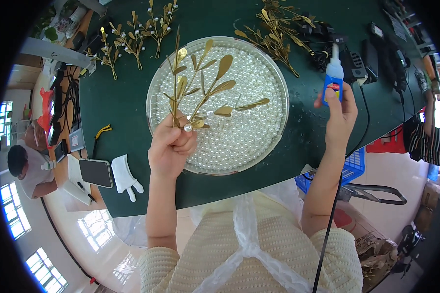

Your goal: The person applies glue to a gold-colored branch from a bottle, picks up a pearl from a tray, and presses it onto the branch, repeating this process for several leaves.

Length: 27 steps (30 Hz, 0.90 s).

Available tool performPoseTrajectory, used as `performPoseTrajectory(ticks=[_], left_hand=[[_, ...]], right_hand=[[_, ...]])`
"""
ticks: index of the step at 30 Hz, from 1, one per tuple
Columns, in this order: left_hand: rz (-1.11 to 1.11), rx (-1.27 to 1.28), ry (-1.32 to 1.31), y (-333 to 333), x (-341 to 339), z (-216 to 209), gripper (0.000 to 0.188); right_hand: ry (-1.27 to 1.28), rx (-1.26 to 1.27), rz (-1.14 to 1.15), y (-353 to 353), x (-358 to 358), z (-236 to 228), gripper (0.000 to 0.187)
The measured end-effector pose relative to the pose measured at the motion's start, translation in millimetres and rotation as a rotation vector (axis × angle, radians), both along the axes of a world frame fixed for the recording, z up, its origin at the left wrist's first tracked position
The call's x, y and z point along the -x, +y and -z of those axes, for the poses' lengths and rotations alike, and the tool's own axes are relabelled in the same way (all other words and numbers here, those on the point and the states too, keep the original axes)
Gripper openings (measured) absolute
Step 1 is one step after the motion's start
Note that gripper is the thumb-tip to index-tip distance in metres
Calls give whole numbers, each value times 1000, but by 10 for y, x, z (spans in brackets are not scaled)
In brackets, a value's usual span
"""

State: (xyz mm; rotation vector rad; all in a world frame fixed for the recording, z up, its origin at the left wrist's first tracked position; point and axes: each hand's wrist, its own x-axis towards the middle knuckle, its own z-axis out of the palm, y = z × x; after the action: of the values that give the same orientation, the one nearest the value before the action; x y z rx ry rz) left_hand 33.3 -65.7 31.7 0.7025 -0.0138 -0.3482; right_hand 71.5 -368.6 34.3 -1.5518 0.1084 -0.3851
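My left hand (168, 149) is closed around the stem of a gold metal leaf branch (200, 93), held over the left side of a round tray. A white pearl bead (187, 127) sits by the fingers, low on the branch. The tray (150, 93) has a metal rim and is filled with loose white pearl beads (239, 132). To the right of the tray, my right hand (341, 110) grips a small blue glue bottle (333, 80) upright, its pale nozzle pointing up.
Gold branches with pearls (132, 41) lie at the far left; more gold branches (278, 34) lie beyond the tray. A phone (96, 173) and white glove (125, 175) rest at left. Black devices and cables (357, 63) crowd the right. Other people sit at either side.
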Motion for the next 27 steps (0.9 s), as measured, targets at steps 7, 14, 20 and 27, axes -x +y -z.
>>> performPoseTrajectory(ticks=[7, 14, 20, 27], left_hand=[[-81, -264, -60, -52, 23, -67, 17], [-159, -358, -65, -81, 71, -33, 22], [-197, -488, -59, -106, 101, -41, 22], [-205, -549, -72, -112, 105, -26, 21]], right_hand=[[-91, -600, -251, 224, 135, -199, 33], [-134, -645, -273, 377, 222, -247, 32], [-235, -232, 80, 501, 485, -385, 22], [-338, 66, 19, 634, 451, -491, 31]])
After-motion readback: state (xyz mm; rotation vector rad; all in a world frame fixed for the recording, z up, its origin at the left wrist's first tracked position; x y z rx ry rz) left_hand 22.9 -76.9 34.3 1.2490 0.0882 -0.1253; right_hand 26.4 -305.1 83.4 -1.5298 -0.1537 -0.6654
